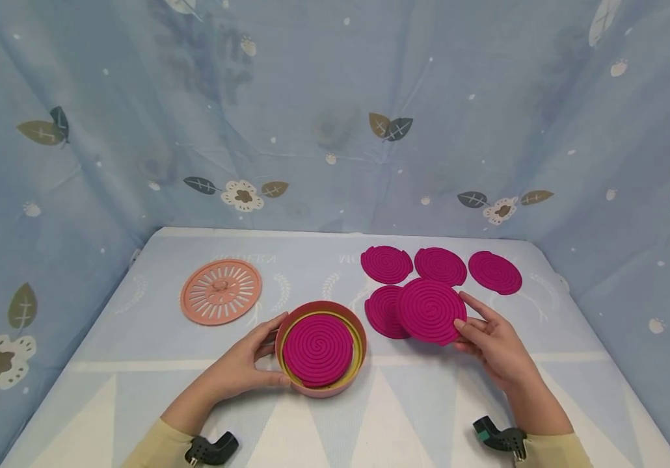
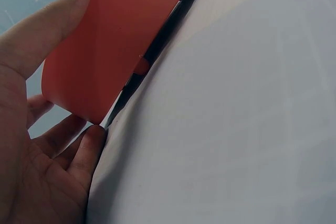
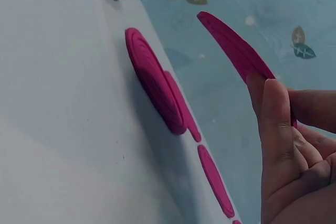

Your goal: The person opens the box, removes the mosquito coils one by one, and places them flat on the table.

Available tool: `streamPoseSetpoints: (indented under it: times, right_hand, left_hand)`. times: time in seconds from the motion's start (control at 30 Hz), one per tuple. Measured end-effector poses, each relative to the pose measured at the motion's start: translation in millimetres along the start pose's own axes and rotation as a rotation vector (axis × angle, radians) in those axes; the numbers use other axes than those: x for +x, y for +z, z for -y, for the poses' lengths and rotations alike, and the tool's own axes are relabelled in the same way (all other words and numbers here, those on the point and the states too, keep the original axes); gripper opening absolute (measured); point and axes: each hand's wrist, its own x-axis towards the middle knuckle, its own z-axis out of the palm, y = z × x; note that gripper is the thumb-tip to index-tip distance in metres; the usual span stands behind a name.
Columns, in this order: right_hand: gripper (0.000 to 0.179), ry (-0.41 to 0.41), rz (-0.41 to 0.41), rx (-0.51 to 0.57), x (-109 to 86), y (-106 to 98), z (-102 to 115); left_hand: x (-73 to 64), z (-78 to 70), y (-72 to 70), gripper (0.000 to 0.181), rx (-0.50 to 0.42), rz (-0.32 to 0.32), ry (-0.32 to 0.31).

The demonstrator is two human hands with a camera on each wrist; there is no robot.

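A round salmon-coloured mosquito coil holder (image 1: 360,320) with a yellowish inner ring stands on the table. Inside it lies a magenta mosquito coil (image 1: 318,350). My left hand (image 1: 244,364) grips the holder's left side, its thumb (image 2: 42,27) against the outer wall in the left wrist view. To the right, my right hand (image 1: 495,338) pinches another magenta coil (image 1: 431,311) by its right edge between thumb and fingers. The right wrist view shows this held coil (image 3: 233,45) raised off the table, nearly edge-on.
Several magenta coils lie flat at the right, one coil (image 1: 384,312) partly hidden behind the held one, others such as the far-right coil (image 1: 495,273) farther back. A slotted salmon lid (image 1: 220,292) lies at the back left. Patterned cloth (image 1: 335,130) hangs behind the table.
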Motion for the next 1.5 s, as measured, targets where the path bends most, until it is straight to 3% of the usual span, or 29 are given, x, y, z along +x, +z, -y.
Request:
streamPoseSetpoints:
  times: [0.4, 0.93, 1.5]
  right_hand:
    - [0.072, 0.005, -0.102, 0.121, -5.3, -15.6, -10.3]
    - [0.079, 0.072, -0.231, 0.152, -8.8, -39.2, -22.9]
    - [0.086, 0.176, -0.311, 0.037, -2.5, -49.5, -30.7]
  left_hand:
    - [-1.1, 3.6, -1.2, 0.112, -0.002, -0.002, 0.031]
    - [-1.1, 5.3, 0.5, 0.111, 0.006, -0.001, 0.035]
    - [0.6, 3.0, 0.5, 0.112, 0.012, -0.003, 0.037]
